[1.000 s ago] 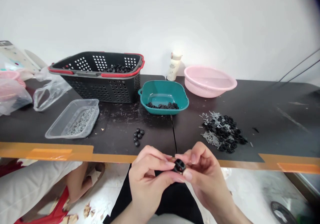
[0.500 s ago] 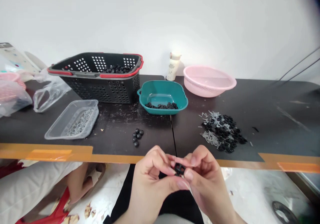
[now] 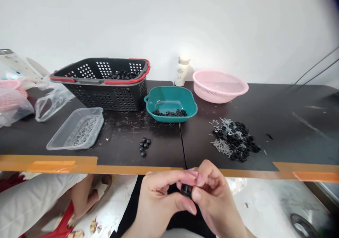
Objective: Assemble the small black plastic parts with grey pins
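Observation:
A small round black part (image 3: 186,190) is pinched between both hands just in front of the table's front edge. My left hand (image 3: 166,195) grips it from the left with thumb and fingers, the index finger stretched over its top. From the right, my right hand (image 3: 212,192) presses thumb and fingertips on the same part. Beyond my hands, several black round pieces (image 3: 143,148) lie in a small cluster. To the right is a pile of black rings (image 3: 238,142) mixed with grey pins (image 3: 221,146).
A clear tub (image 3: 57,139) of grey pins stands left. Behind are a black basket (image 3: 106,94) with red handles, a teal bowl (image 3: 171,91) holding black parts, a white bottle (image 3: 182,71) and a pink basket (image 3: 219,86). A person's leg (image 3: 82,195) shows at lower left.
The black part has been tilted and sits slightly lower between my hands. My left index finger has straightened out over it.

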The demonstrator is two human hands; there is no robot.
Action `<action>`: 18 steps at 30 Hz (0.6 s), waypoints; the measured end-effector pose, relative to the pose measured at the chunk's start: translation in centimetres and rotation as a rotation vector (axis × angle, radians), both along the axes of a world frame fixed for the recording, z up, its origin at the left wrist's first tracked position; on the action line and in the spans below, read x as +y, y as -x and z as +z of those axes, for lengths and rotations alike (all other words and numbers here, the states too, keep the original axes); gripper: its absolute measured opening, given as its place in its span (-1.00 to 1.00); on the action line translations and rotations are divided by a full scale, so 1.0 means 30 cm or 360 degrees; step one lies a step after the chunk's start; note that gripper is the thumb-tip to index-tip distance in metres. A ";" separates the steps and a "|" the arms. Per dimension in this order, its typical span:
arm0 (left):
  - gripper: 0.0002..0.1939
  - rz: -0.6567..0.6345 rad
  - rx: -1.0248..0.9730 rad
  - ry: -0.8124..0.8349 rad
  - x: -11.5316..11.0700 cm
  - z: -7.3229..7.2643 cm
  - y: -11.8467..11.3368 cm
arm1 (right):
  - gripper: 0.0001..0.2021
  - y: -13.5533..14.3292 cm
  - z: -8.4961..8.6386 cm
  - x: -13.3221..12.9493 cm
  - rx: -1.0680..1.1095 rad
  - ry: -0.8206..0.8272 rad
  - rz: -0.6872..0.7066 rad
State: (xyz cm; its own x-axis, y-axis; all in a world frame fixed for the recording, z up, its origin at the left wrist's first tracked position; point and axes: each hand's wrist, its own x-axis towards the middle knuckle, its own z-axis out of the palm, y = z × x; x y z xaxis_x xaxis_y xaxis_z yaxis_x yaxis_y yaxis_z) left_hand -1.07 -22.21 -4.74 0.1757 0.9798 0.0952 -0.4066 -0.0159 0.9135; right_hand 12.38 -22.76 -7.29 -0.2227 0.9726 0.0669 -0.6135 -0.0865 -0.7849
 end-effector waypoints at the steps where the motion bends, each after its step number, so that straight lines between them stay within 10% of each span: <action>1: -0.75 0.0015 0.0024 -0.0031 -0.001 -0.001 0.000 | -0.83 0.006 0.001 -0.005 0.0019 0.0031 0.0005; 18: -0.69 0.0648 0.0564 -0.0661 0.016 -0.136 -0.018 | -0.75 0.065 -0.027 0.019 0.0194 0.0454 -0.0301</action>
State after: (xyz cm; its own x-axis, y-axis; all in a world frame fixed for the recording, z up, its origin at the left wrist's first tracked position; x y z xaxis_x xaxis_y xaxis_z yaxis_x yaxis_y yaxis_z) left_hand -0.54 -21.74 -8.81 -0.1094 0.8691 0.4823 0.0286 -0.4823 0.8755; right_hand 10.42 -22.19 -8.10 -0.0443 0.9791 -0.1985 -0.7273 -0.1678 -0.6655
